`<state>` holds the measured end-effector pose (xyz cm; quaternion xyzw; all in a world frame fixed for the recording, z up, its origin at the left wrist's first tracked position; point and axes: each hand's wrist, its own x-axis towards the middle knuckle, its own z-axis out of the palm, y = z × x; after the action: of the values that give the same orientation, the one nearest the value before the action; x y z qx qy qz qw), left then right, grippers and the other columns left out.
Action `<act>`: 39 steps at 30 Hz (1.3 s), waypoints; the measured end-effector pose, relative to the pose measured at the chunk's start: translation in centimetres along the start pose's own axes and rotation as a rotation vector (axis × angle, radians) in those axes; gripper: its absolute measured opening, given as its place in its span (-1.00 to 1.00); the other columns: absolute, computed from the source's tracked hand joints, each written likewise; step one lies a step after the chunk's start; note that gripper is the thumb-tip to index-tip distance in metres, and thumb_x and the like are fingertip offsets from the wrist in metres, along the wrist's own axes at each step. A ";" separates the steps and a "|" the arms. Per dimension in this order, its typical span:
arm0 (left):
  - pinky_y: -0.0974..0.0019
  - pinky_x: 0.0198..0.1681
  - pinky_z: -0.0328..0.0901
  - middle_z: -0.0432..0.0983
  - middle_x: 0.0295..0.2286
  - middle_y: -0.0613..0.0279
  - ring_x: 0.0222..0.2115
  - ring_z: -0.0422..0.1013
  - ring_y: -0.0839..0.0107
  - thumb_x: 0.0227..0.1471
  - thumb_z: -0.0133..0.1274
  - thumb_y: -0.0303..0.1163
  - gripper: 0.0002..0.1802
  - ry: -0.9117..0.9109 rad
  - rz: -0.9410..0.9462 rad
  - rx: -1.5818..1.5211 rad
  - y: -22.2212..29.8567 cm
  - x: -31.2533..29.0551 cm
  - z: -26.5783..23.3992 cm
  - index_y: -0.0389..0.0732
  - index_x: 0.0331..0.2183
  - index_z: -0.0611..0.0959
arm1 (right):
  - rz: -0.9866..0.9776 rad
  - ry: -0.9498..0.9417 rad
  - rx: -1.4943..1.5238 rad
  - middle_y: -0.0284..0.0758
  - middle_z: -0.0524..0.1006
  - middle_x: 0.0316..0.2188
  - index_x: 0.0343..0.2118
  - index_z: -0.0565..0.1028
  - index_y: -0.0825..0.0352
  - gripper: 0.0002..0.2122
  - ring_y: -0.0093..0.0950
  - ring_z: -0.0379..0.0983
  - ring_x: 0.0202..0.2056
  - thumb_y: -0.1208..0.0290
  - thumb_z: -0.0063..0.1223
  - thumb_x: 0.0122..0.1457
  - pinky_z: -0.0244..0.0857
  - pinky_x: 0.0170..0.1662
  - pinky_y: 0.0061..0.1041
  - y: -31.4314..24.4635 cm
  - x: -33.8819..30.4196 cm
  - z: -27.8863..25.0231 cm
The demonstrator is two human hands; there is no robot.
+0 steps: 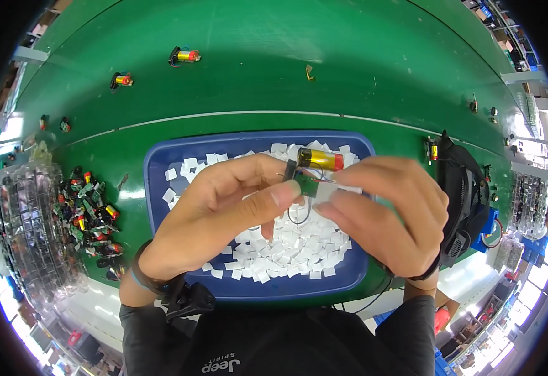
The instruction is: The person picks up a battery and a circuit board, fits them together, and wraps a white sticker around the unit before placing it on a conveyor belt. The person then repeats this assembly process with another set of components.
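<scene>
Over the blue tray my left hand [217, 207] pinches a small green circuit board [307, 185] between thumb and fingers. A yellow, black and red cylindrical battery [321, 159] hangs on thin wires at the board's far side, and a black part [291, 169] stands at its left end. From the right, my right hand [393, 210] closes its thumb and fingers on a white square pad [325, 190], which lies against the right end of the board. Whether the pad sticks to the board I cannot tell. Beneath both hands the blue tray [258, 137] holds many loose white square pads [293, 250].
Left of the tray lies a heap of boards with batteries [92, 213], beside stacked clear plastic trays [29, 219]. A black bag [459, 182] sits at the right. Farther off on the green table [249, 81] are single battery boards [186, 56] and a small brass-coloured piece [310, 73].
</scene>
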<state>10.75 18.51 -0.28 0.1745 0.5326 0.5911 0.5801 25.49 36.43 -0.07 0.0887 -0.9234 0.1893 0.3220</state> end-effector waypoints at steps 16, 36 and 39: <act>0.40 -0.22 0.35 0.50 -0.34 0.30 -0.36 0.43 0.56 -0.01 0.13 -0.64 -0.72 0.059 0.185 0.393 -1.3 0.4 0.1 -0.30 -0.18 0.54 | 0.082 -0.107 0.043 -0.23 0.62 -0.33 -0.38 0.52 0.37 -0.74 -0.28 0.59 -0.36 0.61 0.33 -0.19 0.45 -0.39 -0.46 -0.1 0.0 0.4; 0.37 -0.13 0.35 0.49 -0.21 0.26 -0.21 0.44 0.51 -0.01 0.09 -0.70 -0.65 0.016 0.284 0.435 -0.4 0.4 1.1 -0.26 -0.13 0.53 | 0.563 -0.164 0.370 -0.26 0.60 -0.11 -0.01 0.46 0.40 -0.66 -0.48 0.56 -0.20 0.66 0.12 0.11 0.41 -0.18 -0.55 1.7 -0.7 -1.6; 0.37 -0.13 0.35 0.49 -0.20 0.25 -0.21 0.44 0.50 0.01 0.10 -0.68 -0.65 -0.023 0.282 0.495 -0.3 0.4 1.5 -0.25 -0.12 0.52 | 0.622 -0.175 0.551 -0.26 0.59 -0.09 0.05 0.46 0.38 -0.59 -0.49 0.55 -0.19 0.64 0.16 0.09 0.40 -0.18 -0.55 1.5 -1.0 -1.0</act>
<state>12.04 19.40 -0.08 0.3899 0.6245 0.5159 0.4379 26.44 38.22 -0.38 -0.0957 -0.8448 0.5090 0.1344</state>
